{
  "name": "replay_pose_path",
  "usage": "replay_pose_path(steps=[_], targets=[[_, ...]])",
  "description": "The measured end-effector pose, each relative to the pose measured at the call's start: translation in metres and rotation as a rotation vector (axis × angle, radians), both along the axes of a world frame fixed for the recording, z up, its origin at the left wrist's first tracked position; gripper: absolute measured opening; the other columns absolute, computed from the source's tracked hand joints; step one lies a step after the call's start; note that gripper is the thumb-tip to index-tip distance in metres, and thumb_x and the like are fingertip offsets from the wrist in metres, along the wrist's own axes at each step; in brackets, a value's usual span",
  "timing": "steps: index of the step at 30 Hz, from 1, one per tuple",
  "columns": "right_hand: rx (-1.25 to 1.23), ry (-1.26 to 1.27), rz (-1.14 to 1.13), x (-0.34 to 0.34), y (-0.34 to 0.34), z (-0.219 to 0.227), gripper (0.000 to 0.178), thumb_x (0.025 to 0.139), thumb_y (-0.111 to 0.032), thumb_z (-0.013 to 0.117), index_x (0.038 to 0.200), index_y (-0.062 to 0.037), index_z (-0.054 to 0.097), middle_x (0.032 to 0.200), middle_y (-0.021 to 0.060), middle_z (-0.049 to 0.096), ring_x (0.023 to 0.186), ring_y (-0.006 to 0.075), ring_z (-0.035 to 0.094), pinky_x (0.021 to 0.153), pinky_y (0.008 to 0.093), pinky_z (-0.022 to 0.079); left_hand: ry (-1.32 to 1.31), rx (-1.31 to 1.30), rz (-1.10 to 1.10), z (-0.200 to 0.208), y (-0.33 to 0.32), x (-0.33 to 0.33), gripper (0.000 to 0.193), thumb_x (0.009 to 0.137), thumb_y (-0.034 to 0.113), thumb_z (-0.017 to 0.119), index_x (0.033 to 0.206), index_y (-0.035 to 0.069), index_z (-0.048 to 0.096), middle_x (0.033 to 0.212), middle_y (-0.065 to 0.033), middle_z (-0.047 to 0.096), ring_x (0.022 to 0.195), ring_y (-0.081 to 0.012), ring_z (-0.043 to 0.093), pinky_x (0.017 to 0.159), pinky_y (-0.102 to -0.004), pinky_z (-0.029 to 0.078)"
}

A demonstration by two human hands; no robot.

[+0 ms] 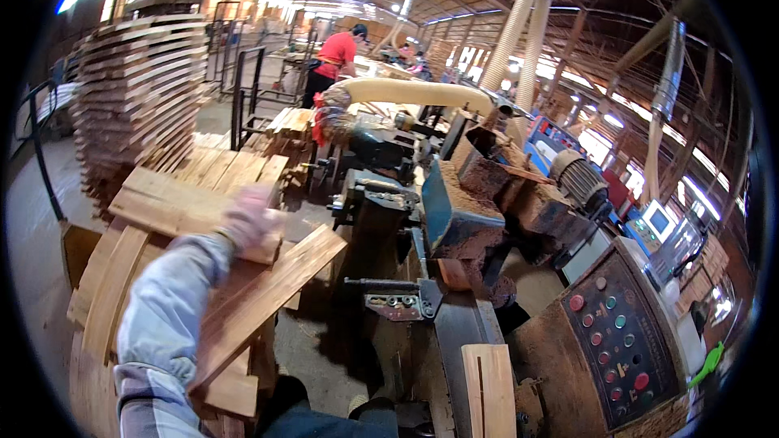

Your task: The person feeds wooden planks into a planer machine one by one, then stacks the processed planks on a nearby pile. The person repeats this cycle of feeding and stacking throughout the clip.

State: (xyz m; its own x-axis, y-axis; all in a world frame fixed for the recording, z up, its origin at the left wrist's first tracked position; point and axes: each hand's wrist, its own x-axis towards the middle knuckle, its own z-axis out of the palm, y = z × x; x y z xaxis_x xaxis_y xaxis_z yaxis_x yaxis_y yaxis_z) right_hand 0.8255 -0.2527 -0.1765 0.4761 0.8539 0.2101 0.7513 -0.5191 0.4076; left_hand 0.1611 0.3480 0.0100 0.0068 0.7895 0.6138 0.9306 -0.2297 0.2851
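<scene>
My left hand [247, 219], in a pale glove and smeared by motion, is over the right end of a wide wooden board [174, 201] on the stack at the left. Whether its fingers grip the board cannot be told. A long plank [272, 300] lies slantwise just below the hand, its far end jutting toward the machine. Narrower boards [114, 296] lie to the left of my forearm. Two pale wooden strips [489, 389] rest side by side on the machine's metal bed [466, 320]. My right hand is out of view.
Right of the bed stands a control panel [621, 345] with red and green buttons. Sawdust covers a blue machine housing [462, 207] ahead. A tall stack of boards [142, 97] stands far left. A person in a red top [337, 53] works beyond a hose [418, 93].
</scene>
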Motion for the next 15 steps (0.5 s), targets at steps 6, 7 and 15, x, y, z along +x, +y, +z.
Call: replay_pose_path(steps=[6, 7, 15], targets=[[0.66, -0.024, 0.441, -0.049, 0.175, 0.061, 0.086, 0.096, -0.043, 0.078, 0.168, -0.0122, 0.045, 0.112, 0.0175, 0.074, 0.094, 0.036, 0.073, 0.079, 0.0464, 0.059, 0.306, -0.552, 0.265, -0.004, -0.004, -0.18, 0.081, 0.084, 0.071, 0.076, 0.133, 0.007, 0.068, 0.132, -0.025, 0.07, 0.131, -0.0438, 0.061, 0.112, -0.0521, 0.047], [0.638, 0.316, 0.284, -0.057, 0.202, 0.079, 0.091, 0.085, -0.036, 0.089, 0.163, -0.0084, 0.05, 0.128, 0.0219, 0.072, 0.114, 0.0427, 0.07, 0.092, 0.0519, 0.057, 0.318, -0.607, 0.243, 0.012, -0.007, -0.163, 0.082, 0.084, 0.071, 0.076, 0.134, 0.007, 0.067, 0.132, -0.0247, 0.069, 0.132, -0.0435, 0.061, 0.112, -0.0516, 0.047], [0.809, 0.668, 0.303, -0.072, 0.42, 0.088, 0.104, 0.079, -0.04, 0.088, 0.166, -0.007, 0.042, 0.154, 0.031, 0.055, 0.139, 0.0504, 0.053, 0.119, 0.0576, 0.041, 0.425, -0.614, 0.357, 0.067, -0.056, -0.089, 0.069, 0.068, 0.059, 0.092, 0.099, -0.002, 0.079, 0.121, -0.0235, 0.071, 0.124, -0.0393, 0.063, 0.107, -0.0434, 0.053]])
